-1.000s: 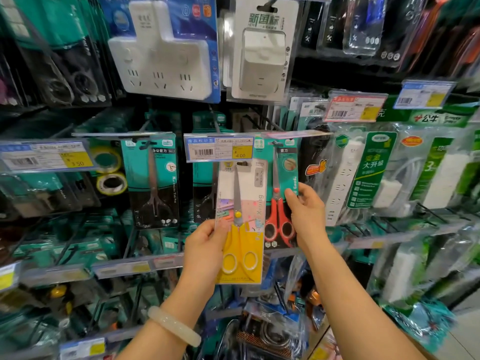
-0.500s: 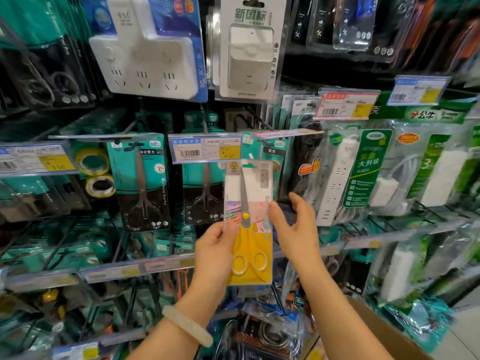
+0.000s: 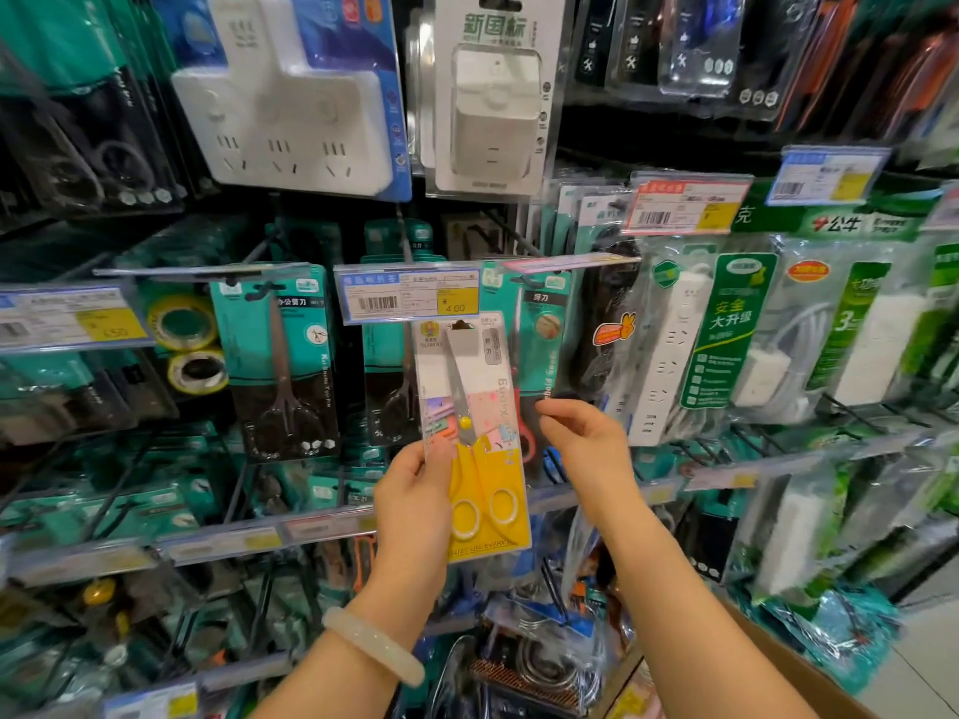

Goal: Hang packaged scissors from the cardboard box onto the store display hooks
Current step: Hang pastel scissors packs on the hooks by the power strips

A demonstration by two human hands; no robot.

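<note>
The yellow-handled scissors pack [image 3: 475, 438] is being held upright in front of the display, its hang hole sitting just below the price tag [image 3: 407, 298] that caps the hook it seems meant for. The left hand [image 3: 415, 503] is pinching the pack's lower left edge beside the handles, thumb on the front; the right hand [image 3: 589, 448] is hovering just right of the pack with fingers loosely spread, and whether a fingertip is touching the pack's right edge cannot be told. The pack is looking light, flat and fairly stiff: a printed card under clear plastic, with the steel blades giving most of the little weight. The glossy front is probably slippery, so pinching the edges, as the left hand is doing, is likely safer than pressing the face; a second hold high on the pack near the hole would help steer it onto the hook. The blades are sealed inside, so the pack is unlikely to be fragile, though the hang tab could tear if forced. Room is tight: left of the price tag black scissors packs [image 3: 283, 365] are hanging close, right of it a red-handled scissors pack [image 3: 534, 365] is sitting directly behind the yellow one. Below and right of the price tag the cardboard box [image 3: 794, 672] is showing only its edge.
</note>
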